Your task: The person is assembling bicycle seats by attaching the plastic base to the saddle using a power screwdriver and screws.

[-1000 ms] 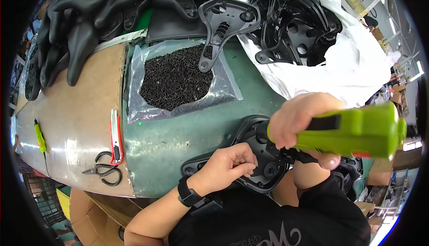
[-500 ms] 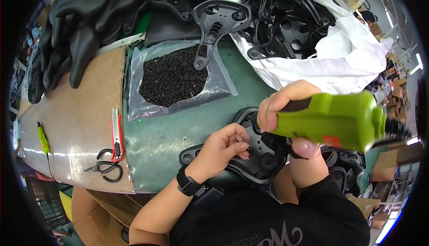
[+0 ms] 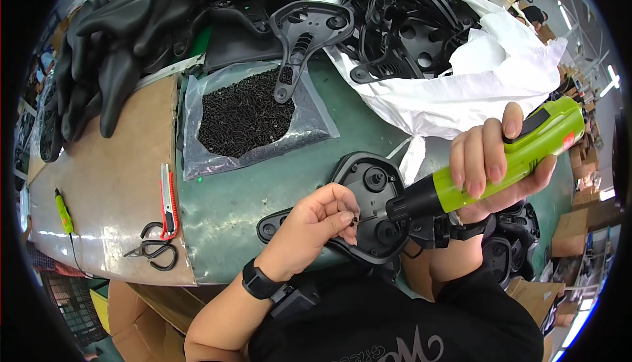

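My right hand [image 3: 486, 155] grips a lime-green electric screwdriver [image 3: 525, 156] with a black nose. It is tilted, its thin bit pointing left at my left fingertips. My left hand [image 3: 327, 216] is closed in a pinch on a small black screw [image 3: 354, 222], close to the bit's tip; whether they touch I cannot tell. Beneath both hands lies a black saddle-shaped part [image 3: 372, 194], its underside with round mounts facing up and its narrow end to the left. My left wrist and fingers cover part of it.
An open clear bag of black screws [image 3: 247, 115] lies beyond my hands, a loose black base plate [image 3: 304, 39] resting on its edge. Behind stands a white sack [image 3: 454, 108] of similar plates. Black saddles [image 3: 118, 66] are heaped at far left, with a red cutter [image 3: 169, 204] and snips [image 3: 158, 247] nearer.
The screwdriver has swung from above the part to a tilted pose on the right, its bit now at my left fingers. My left hand keeps its pinch and has barely moved.
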The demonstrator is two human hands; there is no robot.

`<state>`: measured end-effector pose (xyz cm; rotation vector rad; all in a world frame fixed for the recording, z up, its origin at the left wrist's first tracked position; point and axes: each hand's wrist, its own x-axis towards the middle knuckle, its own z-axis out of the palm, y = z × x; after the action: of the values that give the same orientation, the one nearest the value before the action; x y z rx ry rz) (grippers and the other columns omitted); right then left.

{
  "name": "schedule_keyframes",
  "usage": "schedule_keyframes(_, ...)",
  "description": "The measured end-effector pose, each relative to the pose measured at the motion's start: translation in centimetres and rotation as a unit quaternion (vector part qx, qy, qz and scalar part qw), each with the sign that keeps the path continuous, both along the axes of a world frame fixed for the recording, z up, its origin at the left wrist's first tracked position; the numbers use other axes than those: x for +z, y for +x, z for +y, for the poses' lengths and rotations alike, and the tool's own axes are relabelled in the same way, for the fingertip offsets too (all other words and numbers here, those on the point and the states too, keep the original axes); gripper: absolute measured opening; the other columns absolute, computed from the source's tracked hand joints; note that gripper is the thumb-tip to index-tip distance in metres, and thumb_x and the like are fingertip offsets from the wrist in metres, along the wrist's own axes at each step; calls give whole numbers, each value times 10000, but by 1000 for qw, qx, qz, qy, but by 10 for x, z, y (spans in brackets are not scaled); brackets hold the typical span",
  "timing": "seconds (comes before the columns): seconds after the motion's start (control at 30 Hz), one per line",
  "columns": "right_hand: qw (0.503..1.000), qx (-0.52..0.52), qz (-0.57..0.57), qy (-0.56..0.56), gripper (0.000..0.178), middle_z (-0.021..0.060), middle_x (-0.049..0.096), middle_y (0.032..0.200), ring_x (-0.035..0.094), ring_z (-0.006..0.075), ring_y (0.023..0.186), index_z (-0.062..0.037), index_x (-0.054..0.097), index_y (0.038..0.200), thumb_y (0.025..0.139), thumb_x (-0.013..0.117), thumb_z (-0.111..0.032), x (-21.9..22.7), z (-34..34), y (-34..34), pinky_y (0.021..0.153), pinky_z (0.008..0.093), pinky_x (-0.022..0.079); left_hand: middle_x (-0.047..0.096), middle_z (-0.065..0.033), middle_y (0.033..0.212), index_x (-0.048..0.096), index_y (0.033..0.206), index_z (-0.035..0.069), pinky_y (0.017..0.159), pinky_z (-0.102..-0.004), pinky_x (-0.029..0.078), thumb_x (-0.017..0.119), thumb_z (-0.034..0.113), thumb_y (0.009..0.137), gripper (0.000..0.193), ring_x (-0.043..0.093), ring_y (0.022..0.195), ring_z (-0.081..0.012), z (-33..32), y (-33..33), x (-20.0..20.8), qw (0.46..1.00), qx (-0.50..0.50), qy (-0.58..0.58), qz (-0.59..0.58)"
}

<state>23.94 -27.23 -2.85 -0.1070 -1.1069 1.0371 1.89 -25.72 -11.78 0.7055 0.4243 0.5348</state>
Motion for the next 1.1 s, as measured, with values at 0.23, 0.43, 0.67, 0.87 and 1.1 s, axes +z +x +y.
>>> schedule_keyframes(0.23, 999, -43, 18, -11, 551, 48, 543, 659, 561, 199, 486, -36, 434, 1041, 896, 496, -563, -3, -11, -3, 498, 367, 476, 576, -36, 929, 519, 987, 50, 704, -265, 522, 561, 39, 920, 79, 578, 769, -96, -1, -2, -2, 999, 6, 35, 13)
schedule_keyframes(0.43, 999, -52, -5, -8, 540, 58, 561, 686, 581, 214, 507, -35, 424, 1044, 890, 523, -543, -8, -15, -3, 514, 374, 493, 575, -27, 902, 528, 965, 50, 697, -251, 516, 554, 29, 919, 57, 577, 757, -91, -4, -2, -1, 998, 16, 38, 39)
schedule_keyframes(0.67, 961, 37, -242, 130, 408, 107, 639, 707, 667, 244, 579, -19, 464, 996, 840, 677, -329, 11, -22, -1, 561, 371, 571, 560, -3, 812, 539, 955, 40, 679, -235, 506, 517, 13, 927, 44, 573, 740, -83, -7, 6, -3, 996, 45, 40, 72)
schedule_keyframes(0.87, 975, -55, -191, 101, 419, 87, 629, 716, 655, 220, 567, -28, 469, 1004, 844, 670, -358, 4, -32, -4, 563, 347, 563, 583, -6, 805, 554, 1038, 26, 649, -226, 500, 557, 53, 925, 117, 566, 704, -80, -5, 10, 1, 993, 53, 36, 101)
schedule_keyframes(1.1, 966, 136, -218, -16, 549, 160, 636, 833, 641, 298, 699, 23, 483, 1085, 815, 742, -380, 24, -49, 17, 609, 435, 529, 576, 6, 751, 588, 1029, 19, 589, -203, 463, 585, 111, 930, 135, 533, 654, -61, 3, 11, -13, 991, -17, 60, 115)
